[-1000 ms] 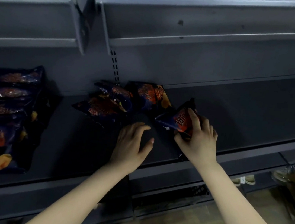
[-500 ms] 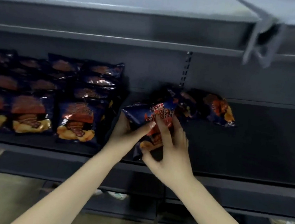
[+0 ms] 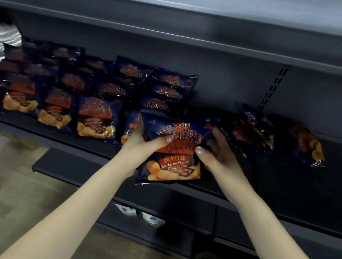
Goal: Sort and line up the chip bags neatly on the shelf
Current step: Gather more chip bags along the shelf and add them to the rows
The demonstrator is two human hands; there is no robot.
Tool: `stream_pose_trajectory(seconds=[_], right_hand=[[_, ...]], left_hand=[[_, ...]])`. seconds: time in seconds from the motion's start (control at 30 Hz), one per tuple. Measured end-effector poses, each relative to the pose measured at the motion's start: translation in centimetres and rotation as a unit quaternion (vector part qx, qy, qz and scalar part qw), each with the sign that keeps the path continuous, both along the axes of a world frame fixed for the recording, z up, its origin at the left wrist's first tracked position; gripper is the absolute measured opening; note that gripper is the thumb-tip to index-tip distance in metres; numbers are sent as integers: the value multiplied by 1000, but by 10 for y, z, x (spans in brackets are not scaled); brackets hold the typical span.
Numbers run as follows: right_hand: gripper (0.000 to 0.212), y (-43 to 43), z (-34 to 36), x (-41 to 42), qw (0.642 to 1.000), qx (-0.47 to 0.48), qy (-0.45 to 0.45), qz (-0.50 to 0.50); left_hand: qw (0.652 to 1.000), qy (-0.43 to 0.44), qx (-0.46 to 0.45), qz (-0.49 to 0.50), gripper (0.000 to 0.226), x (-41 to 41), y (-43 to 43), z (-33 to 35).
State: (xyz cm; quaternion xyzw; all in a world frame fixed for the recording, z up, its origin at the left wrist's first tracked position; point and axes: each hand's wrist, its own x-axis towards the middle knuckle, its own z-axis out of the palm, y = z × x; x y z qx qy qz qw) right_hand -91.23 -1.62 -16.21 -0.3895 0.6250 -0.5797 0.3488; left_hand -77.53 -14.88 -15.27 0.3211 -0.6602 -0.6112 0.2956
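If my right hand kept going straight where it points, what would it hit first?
The right hand grips the barbecue bag; past that, probably the rightmost row of lined-up bags, depth unclear.

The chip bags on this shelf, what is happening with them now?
A person grips one barbecue chip bag with both hands, the left hand on its left edge and the right hand on its right edge, upright at the front of the shelf. To its left, lined-up bags stand in rows. To its right, a few loose bags lie in a heap, not yet sorted.
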Motion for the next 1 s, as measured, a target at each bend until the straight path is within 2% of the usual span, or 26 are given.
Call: stream_pose_trajectory(seconds=[0.07,0.13,0.23,0.37,0.43,0.47,0.57,0.63,0.73,0.83,1.0], right_hand=[[76,-3,-4,4,998,36,10,43],[67,-5,-12,12,999,33,-17,14],[68,-6,-24,15,997,29,-45,-48],[67,-3,-28,7,994,24,-60,-85],[63,-2,-28,-2,992,16,-58,-109],[60,-3,-30,-9,990,13,-55,-127],[59,-6,-36,-28,984,16,-61,-165],[58,-11,-40,-38,984,17,-61,-168],[53,-19,-49,-48,982,26,-52,-180],[50,-30,-56,-57,980,37,-63,-187],[45,-48,-64,-76,971,78,-27,-224]], left_hand=[[1000,-4,-7,-16,34,4,2,-5],[999,-9,-21,-27,35,6,1,-8],[997,-20,-52,-51,40,7,-1,-8],[993,-44,-89,-66,62,2,0,-11],[987,-48,-150,-41,80,-1,1,-16],[975,-58,-211,-24,83,-2,2,-19],[904,-65,-421,-29,66,-8,12,-25],[873,-67,-476,-83,54,-15,23,-32],[844,-96,-506,-154,47,-26,37,-51],[822,-151,-518,-181,46,-35,39,-74],[820,-184,-505,-198,44,-48,34,-91]])
